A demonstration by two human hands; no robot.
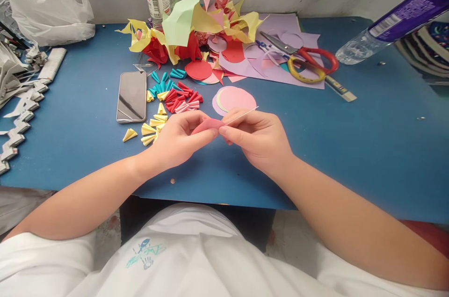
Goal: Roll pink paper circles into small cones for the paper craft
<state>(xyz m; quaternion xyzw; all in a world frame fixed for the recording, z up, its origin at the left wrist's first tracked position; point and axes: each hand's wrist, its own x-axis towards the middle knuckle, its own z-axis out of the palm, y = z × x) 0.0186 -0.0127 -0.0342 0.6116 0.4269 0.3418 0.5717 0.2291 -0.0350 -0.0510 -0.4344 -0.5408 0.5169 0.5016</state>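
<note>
My left hand [177, 140] is closed on a piece of pink paper [208, 124], gripping it between thumb and fingers. Against the paper's right end, my right hand [266, 140] pinches a thin white stick [247, 113] that slants up to the right. Fingers hide the stick's lower end, so I cannot tell how it meets the paper. Just beyond my right hand lies a small stack of paper circles [240, 98], pink on top. Small rolled paper cones in yellow [148, 129], red [178, 97], pink [187, 106] and teal [162, 85] lie beyond my left hand.
A phone [132, 97] lies left of the cones. Scissors [301, 54], a utility knife [340, 89] and paper scraps [210, 21] spread along the back. Bottles [157, 0] [393, 21] stand or lean there. A plastic bag [49, 7] and folded paper strips [21, 124] are at left.
</note>
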